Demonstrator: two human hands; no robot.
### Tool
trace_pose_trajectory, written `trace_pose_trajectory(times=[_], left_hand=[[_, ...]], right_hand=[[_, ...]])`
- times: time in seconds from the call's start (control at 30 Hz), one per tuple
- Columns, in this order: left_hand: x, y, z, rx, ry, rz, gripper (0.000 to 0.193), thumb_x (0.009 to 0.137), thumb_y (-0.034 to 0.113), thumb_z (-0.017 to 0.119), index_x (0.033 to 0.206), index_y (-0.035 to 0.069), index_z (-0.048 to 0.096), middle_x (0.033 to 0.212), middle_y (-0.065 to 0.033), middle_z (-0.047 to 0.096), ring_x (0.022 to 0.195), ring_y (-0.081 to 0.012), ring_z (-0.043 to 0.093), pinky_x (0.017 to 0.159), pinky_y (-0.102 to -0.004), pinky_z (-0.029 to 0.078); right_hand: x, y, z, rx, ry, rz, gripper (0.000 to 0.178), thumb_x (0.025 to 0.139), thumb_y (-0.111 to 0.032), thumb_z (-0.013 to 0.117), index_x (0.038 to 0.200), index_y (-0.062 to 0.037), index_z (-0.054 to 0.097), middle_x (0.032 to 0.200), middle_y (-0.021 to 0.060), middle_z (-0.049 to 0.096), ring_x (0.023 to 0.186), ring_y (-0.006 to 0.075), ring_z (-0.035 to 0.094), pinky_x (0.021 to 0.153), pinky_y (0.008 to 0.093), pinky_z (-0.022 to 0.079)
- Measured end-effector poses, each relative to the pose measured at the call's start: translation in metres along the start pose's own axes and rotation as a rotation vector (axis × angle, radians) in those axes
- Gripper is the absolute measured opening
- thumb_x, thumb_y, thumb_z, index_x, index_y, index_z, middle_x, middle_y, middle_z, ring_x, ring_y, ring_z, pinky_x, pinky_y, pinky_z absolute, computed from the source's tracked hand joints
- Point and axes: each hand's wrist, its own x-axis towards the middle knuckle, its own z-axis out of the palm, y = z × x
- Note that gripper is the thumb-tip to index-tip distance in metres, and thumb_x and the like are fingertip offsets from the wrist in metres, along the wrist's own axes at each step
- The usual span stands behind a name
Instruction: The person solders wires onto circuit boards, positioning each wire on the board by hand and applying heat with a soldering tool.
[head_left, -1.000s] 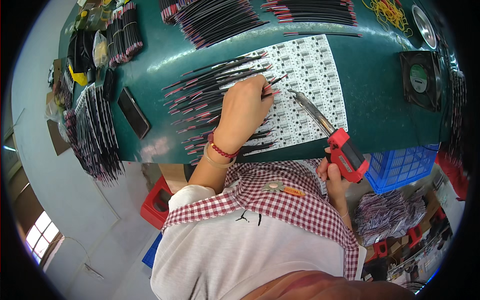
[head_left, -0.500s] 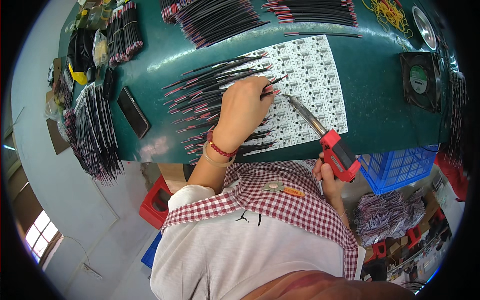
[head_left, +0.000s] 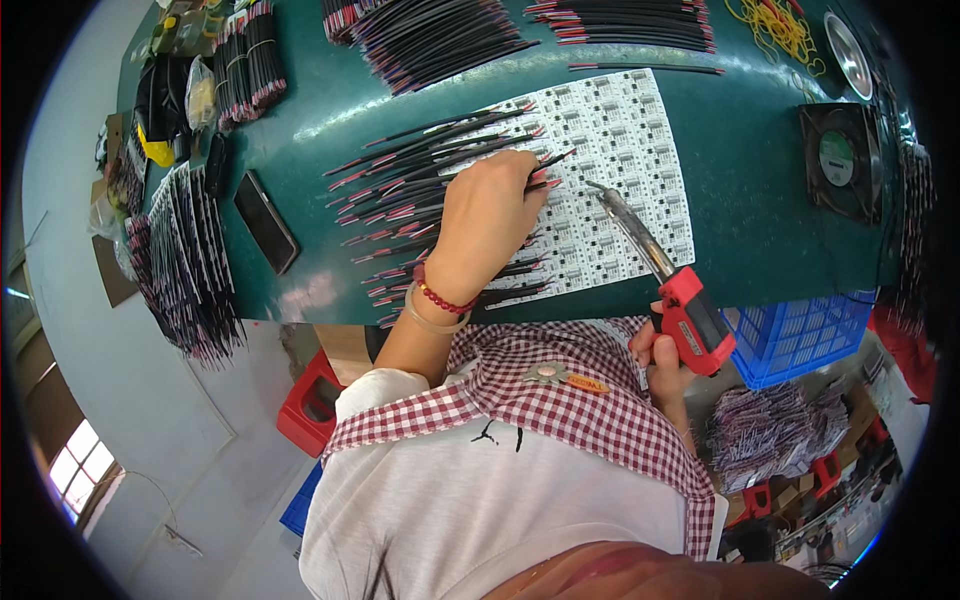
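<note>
A white panel of small circuit boards (head_left: 640,150) lies on the green table, with black cables (head_left: 400,190) laid in rows over its left part. My left hand (head_left: 492,205) is closed over the panel's middle, pinching a black cable (head_left: 556,158) whose red-tipped ends poke out past the fingers. In my right hand (head_left: 664,362) is a red and black soldering gun (head_left: 692,322), its handle gripped at the table's front edge. The metal tip points up and left and hangs over the panel, a little right of the cable ends.
Bundled cables (head_left: 440,45) lie along the back, and a phone (head_left: 266,222) rests at the left. A black fan (head_left: 842,160), a metal dish (head_left: 847,55) and tangled yellow cord (head_left: 775,35) are at the right. A blue crate (head_left: 800,340) stands below the table's right edge.
The soldering gun has moved right and slightly down, its tip drawing away from the cable ends. My left hand has stayed almost where it was.
</note>
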Motion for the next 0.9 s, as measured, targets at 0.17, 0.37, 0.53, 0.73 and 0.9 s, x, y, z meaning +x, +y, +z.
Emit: trace_pose_trajectory(times=[0.17, 0.37, 0.53, 0.73, 0.9], left_hand=[[-0.004, 0.001, -0.001, -0.033, -0.025, 0.029, 0.017, 0.081, 0.012, 0.066, 0.082, -0.002, 0.057, 0.077, -0.0183, 0.06, 0.07, -0.0371, 0.058, 0.062, -0.0395, 0.045], [-0.013, -0.001, 0.002, 0.061, 0.192, 0.095, 0.018, 0.08, 0.01, 0.064, 0.094, 0.005, 0.053, 0.083, -0.0126, 0.059, 0.068, -0.0342, 0.059, 0.062, -0.0381, 0.048], [-0.024, 0.032, -0.009, -0.059, 0.205, 0.015, 0.012, 0.079, 0.003, 0.065, 0.089, 0.005, 0.059, 0.071, -0.0112, 0.057, 0.056, -0.0246, 0.057, 0.053, -0.031, 0.045], [-0.031, 0.016, 0.013, 0.081, 0.099, -0.043, 0.012, 0.076, 0.011, 0.069, 0.077, 0.007, 0.058, 0.074, -0.0081, 0.062, 0.058, -0.0247, 0.059, 0.052, -0.0329, 0.046], [-0.028, 0.015, 0.015, 0.05, 0.129, -0.024, 0.011, 0.075, 0.009, 0.068, 0.077, 0.006, 0.058, 0.076, -0.0085, 0.063, 0.061, -0.0257, 0.062, 0.055, -0.032, 0.047]], right_hand=[[-0.001, 0.0, -0.003, 0.109, 0.016, -0.016, 0.038, 0.093, -0.015, 0.053, 0.125, 0.003, 0.045, 0.072, 0.0062, 0.054, 0.056, 0.0087, 0.045, 0.051, 0.0227, 0.039], [-0.003, 0.0, -0.004, 0.12, 0.019, -0.02, 0.038, 0.093, -0.015, 0.053, 0.124, 0.0031, 0.045, 0.072, 0.0062, 0.053, 0.055, 0.0087, 0.044, 0.051, 0.023, 0.04], [-0.002, 0.003, -0.008, 0.16, 0.036, -0.036, 0.038, 0.093, -0.016, 0.053, 0.124, 0.0035, 0.045, 0.07, 0.0066, 0.053, 0.054, 0.0089, 0.044, 0.05, 0.0235, 0.04], [-0.005, 0.004, -0.01, 0.158, 0.038, 0.069, 0.037, 0.092, -0.017, 0.054, 0.122, 0.0041, 0.047, 0.069, 0.0065, 0.052, 0.053, 0.0088, 0.043, 0.05, 0.024, 0.04], [-0.003, 0.003, -0.007, 0.122, 0.027, 0.123, 0.034, 0.092, -0.016, 0.054, 0.12, 0.0041, 0.048, 0.069, 0.0064, 0.053, 0.053, 0.0085, 0.043, 0.051, 0.0237, 0.04]])
